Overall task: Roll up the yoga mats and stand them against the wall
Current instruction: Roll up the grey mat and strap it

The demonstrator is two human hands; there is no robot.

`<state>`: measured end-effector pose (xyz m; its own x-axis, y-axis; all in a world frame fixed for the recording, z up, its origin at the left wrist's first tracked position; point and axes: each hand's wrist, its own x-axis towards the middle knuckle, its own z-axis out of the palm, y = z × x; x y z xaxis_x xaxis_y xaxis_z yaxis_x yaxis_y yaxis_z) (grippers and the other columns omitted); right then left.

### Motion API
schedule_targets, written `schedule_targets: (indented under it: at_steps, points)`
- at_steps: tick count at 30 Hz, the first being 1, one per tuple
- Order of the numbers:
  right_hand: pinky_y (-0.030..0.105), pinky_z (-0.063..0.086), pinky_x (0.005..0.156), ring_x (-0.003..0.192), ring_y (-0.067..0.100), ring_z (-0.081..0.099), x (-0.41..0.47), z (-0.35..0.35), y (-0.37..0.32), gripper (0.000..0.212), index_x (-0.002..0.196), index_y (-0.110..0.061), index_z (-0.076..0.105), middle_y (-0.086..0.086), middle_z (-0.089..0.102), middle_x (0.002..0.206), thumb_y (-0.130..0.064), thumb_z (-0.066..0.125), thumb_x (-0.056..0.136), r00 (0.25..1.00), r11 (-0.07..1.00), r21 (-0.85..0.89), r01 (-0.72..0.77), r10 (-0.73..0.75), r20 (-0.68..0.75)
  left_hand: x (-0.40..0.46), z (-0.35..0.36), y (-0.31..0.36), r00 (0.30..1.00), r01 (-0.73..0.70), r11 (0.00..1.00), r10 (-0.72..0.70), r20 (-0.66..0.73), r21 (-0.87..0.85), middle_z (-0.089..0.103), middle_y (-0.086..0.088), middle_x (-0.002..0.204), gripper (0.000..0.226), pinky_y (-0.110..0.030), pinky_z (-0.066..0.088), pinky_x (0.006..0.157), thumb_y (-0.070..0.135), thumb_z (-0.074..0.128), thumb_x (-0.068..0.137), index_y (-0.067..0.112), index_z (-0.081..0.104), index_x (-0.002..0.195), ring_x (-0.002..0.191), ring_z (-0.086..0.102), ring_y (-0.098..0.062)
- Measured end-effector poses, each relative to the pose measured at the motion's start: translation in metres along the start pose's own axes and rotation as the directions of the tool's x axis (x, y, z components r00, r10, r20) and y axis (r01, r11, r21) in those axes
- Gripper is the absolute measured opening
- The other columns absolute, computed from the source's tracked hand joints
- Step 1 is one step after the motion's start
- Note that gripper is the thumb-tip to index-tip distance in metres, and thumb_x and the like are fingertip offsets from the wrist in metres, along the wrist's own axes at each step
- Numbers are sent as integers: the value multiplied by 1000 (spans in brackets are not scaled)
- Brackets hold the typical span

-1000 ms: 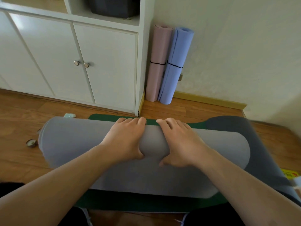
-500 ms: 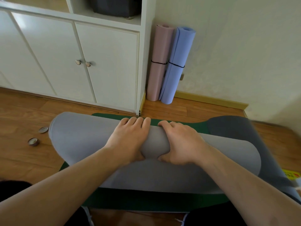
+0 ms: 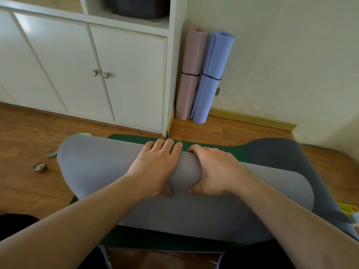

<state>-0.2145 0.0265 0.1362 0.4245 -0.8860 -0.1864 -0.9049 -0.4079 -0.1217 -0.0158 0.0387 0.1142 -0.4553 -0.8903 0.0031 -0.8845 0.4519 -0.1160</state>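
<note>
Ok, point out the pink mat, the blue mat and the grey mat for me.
pink mat [image 3: 191, 74]: head view, middle of the roll, by its band.
blue mat [image 3: 211, 78]: head view, middle of the roll, by its band.
grey mat [image 3: 101, 162]: head view, left part of the roll.

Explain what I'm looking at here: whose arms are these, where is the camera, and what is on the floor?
There is no machine: a person wears one camera on the head, looking down at their own arms. The left hand and right hand grip a partly rolled grey mat, lying on a green mat on the wooden floor. A pink mat and a blue mat, rolled and banded, stand against the wall beside a white cabinet. Two small tins lie on the left.
</note>
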Motion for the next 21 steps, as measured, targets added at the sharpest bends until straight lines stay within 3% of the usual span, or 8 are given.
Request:
schedule_targets:
  at_steps: [2,4,6,9,11,15,18,21]
  points:
    - [41,55,93,115,21,61,-1,2,-1,103,147,-35,33,-8,57,129,-70,83,64,1000,1000,-17,21,-21,-1,3,0,-1,1000,-9,999,8,-27,-32,52,1,138,116,-44,44,108,68,86,56,20,35,148,125,53,-25]
    - [41,47,108,131,23,50,-2,4,1,125,160,-29,19,-2,47,143,-74,84,62,998,995,-85,47,-50,-26,4,-2,-5,999,-2,996,-3,-53,-85,58,5,134,109,-42,44,108,69,83,56,22,38,144,122,57,-21]
    - [42,41,114,135,24,43,-3,6,1,138,162,-25,13,0,39,146,-75,89,58,997,986,-156,56,-62,-34,5,-4,-10,998,14,993,-21,-62,-121,62,8,127,106,-39,44,106,72,79,54,24,40,139,116,61,-19]
    - [44,48,106,126,25,50,-1,9,-1,123,155,-26,24,0,46,137,-69,90,60,996,984,-169,57,-68,-59,3,-6,-15,999,18,985,-23,-24,-171,63,12,124,101,-37,43,107,75,77,52,29,41,134,112,62,-16]
    - [45,50,101,121,26,55,0,7,-1,108,149,-27,33,0,51,133,-65,86,64,991,986,-152,66,-82,-102,1,-7,-14,1000,10,986,-14,-24,-165,57,10,132,102,-36,38,113,75,76,55,29,40,138,121,56,-17]
    - [44,54,93,115,23,61,0,-2,1,102,144,-33,36,-7,58,131,-66,86,61,996,998,-56,33,-38,-81,-4,-8,-1,999,2,1000,-1,35,-12,29,-5,155,135,-46,26,125,82,79,55,19,18,158,144,32,-30]
    - [43,56,88,111,20,63,-2,-2,0,101,143,-38,34,-12,59,128,-66,85,61,1000,1000,-7,14,-15,-22,-2,-4,5,1000,-7,999,7,0,34,41,-4,146,131,-45,34,119,77,84,56,17,22,155,134,43,-28]
    - [42,53,99,125,22,57,-3,2,0,115,156,-33,23,-5,52,140,-69,83,65,999,999,-21,38,-39,-32,3,-5,1,999,-15,1000,15,-36,-3,53,1,139,117,-41,39,113,70,84,59,18,32,150,127,52,-23]
